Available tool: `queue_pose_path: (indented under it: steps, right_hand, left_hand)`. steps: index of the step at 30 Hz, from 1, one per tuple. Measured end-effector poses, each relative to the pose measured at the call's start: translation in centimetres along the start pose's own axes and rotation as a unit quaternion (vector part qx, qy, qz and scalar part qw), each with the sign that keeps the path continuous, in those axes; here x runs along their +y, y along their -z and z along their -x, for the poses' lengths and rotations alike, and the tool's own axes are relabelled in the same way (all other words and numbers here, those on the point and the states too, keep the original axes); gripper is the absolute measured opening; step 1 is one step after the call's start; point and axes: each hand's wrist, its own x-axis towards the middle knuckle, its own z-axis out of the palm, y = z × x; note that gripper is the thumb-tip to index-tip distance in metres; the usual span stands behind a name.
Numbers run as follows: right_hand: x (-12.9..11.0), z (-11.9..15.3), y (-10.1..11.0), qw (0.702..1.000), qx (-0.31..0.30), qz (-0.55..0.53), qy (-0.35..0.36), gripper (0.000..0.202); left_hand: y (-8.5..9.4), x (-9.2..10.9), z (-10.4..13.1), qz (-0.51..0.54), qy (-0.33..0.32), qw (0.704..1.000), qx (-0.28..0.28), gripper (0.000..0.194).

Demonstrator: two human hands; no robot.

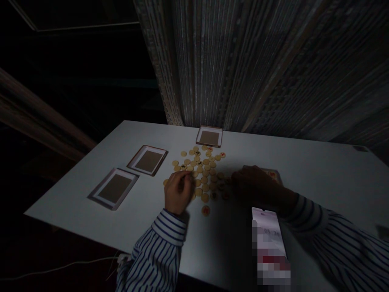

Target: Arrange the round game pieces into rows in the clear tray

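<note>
A loose heap of round wooden Chinese chess pieces [205,179] lies on the white table; most show plain faces, a few bear red or black characters. Over the near left side of the heap, my left hand [178,191] is closed with its fingers curled in; whatever is in them is hidden. At the heap's right edge, my right hand [253,181] reaches in from the right, its fingers lost in deep shadow. Partly behind my right hand and wrist is a shallow box [278,177] with red-marked pieces in it. One red-marked piece [206,210] lies apart at the near side.
Two shallow trays, an upper one [165,153] and a lower one [94,194], lie left of the heap. A third tray [198,135] is at the table's [237,247] far edge. A lit phone [267,219] lies below my right wrist. A curtain [212,73] hangs behind; a cable [75,263] runs at lower left.
</note>
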Motion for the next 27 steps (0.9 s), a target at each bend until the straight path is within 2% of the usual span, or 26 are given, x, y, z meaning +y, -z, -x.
queue_pose_path:
  steps: [3,7,12,16,20,23,27]
  right_hand:
    - [0.4,0.1,0.0,0.992,0.033,-0.122,-0.023,0.015]
    - [0.8,0.3,-0.1,0.948,0.077,-0.304,-0.048,0.027]
    - [0.4,0.5,1.3,0.888,0.039,-0.454,-0.057,0.037]
    - [0.0,0.5,2.5,0.849,0.020,-0.523,-0.064,0.034]
    - [0.1,0.5,2.5,0.817,0.014,-0.570,-0.087,0.033]
    - [0.3,0.5,2.2,0.813,0.020,-0.575,-0.090,0.036]
    - [0.4,0.6,2.0,0.829,0.024,-0.553,-0.076,0.034]
  left_hand:
    - [0.0,-0.1,0.0,-0.003,-0.008,1.000,0.015,0.014]
    - [0.0,-0.2,0.0,-0.006,-0.012,0.999,0.032,0.013]
    - [0.0,-0.2,0.1,-0.004,-0.019,0.999,0.034,0.013]
    - [0.0,-0.2,0.1,-0.003,-0.019,0.999,0.039,0.013]
    - [0.0,-0.3,0.2,0.002,-0.020,0.999,0.038,0.014]
    - [0.0,-0.4,0.2,-0.001,-0.017,0.999,0.041,0.013]
    - [0.0,-0.5,0.2,0.000,-0.019,0.999,0.041,0.013]
